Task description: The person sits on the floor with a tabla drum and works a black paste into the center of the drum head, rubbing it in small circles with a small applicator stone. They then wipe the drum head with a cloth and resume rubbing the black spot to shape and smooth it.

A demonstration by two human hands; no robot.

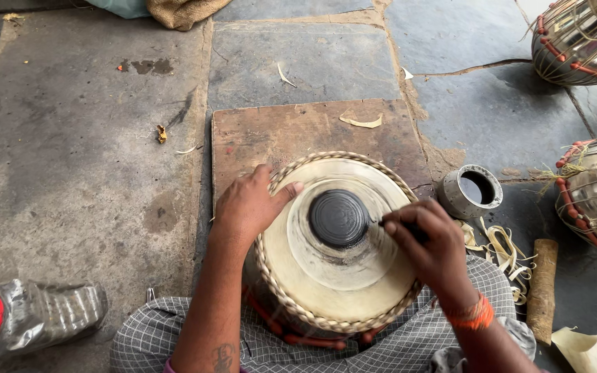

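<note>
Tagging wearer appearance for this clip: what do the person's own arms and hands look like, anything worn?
Both forearms are bare, with no gloves and no sleeves in view. The right hand has an orange thread band round its wrist. The left hand wears nothing; its forearm carries a small dark tattoo near the frame edge.

Orange wristband, forearm tattoo, checked cloth.

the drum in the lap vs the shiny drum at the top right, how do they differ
The drum in the lap stands upright with its pale skin and black centre patch facing up; the shiny drum lies tilted, showing its metal side. The left hand and right hand touch the first; the second sits untouched. Both show red lacing.
</note>
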